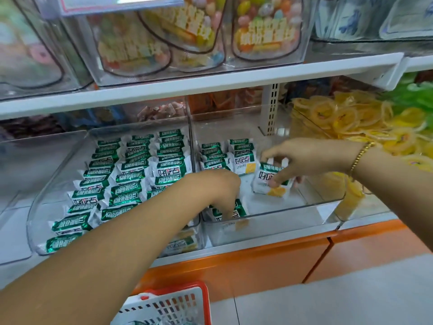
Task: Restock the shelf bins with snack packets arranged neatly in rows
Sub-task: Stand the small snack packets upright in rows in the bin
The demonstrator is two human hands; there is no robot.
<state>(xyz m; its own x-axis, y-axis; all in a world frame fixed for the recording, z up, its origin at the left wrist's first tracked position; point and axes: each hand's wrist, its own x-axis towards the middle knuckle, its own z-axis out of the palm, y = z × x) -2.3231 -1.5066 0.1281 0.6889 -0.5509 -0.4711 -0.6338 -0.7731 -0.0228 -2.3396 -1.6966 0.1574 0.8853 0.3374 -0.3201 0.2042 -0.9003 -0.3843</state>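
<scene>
White shop shelves (210,80) filled the view, and clear plastic bins stood on the lower one, above an orange base panel (257,266). Beside the left forearm, the full bin (32,231) was already finished: green-and-white snack packets (131,184) lay in it in three tidy rows from back to front.

Both hands were inside the neighbouring bin (293,208), and this one looked only partly done. Beyond the left hand (220,191) two short rows (225,156) stood at the back, and much bare floor of the bin showed under and in front of the right hand (302,158).

The right hand pinched one packet (269,184) between thumb and fingers and held it tilted, low over the bin floor, just beside the end of the short rows. The left hand was apart from it, with fingers pointing down on a few loose packets (239,208) at the front corner. Whether it gripped them or only pressed them, I could not tell.

By my judgement, roughly half of the work remained. Below the left forearm was a red-and-white basket (178,303), seemingly with more stock. Past the right wrist lay a heap of yellow sweets (339,118).
</scene>
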